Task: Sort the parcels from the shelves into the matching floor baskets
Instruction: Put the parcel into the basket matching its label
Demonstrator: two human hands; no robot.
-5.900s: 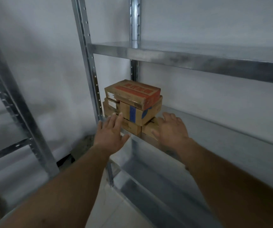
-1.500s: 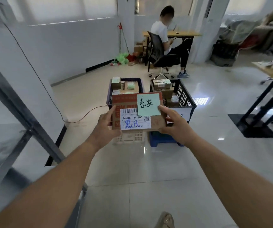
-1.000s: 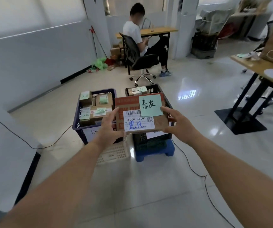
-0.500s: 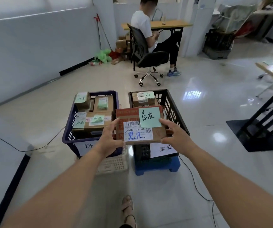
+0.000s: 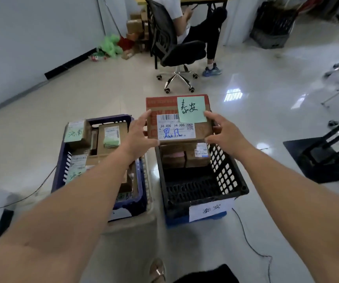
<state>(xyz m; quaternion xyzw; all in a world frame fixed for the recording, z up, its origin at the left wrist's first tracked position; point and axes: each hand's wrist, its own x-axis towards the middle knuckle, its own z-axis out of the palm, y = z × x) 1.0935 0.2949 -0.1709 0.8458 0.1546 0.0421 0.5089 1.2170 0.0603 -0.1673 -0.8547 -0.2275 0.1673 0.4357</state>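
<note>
I hold a brown and red cardboard parcel [image 5: 174, 127] with a white shipping label and a green handwritten note. My left hand [image 5: 139, 135] grips its left edge and my right hand [image 5: 224, 135] grips its right edge. The parcel hangs over the far end of the black floor basket [image 5: 221, 180], which bears a white handwritten sign on its near wall and has a few boxes at its far end. To the left stands the blue floor basket [image 5: 62, 160], holding several parcels with green notes.
A person sits on a black office chair [image 5: 174, 48] at a desk beyond the baskets. Black cables [image 5: 252, 248] run across the shiny floor. A black table base [image 5: 324, 158] stands at the right. My foot [image 5: 157, 270] shows at the bottom.
I took the parcel off the shelf, turned and walked up to the baskets. The parcel has now moved right and forward, over the black basket.
</note>
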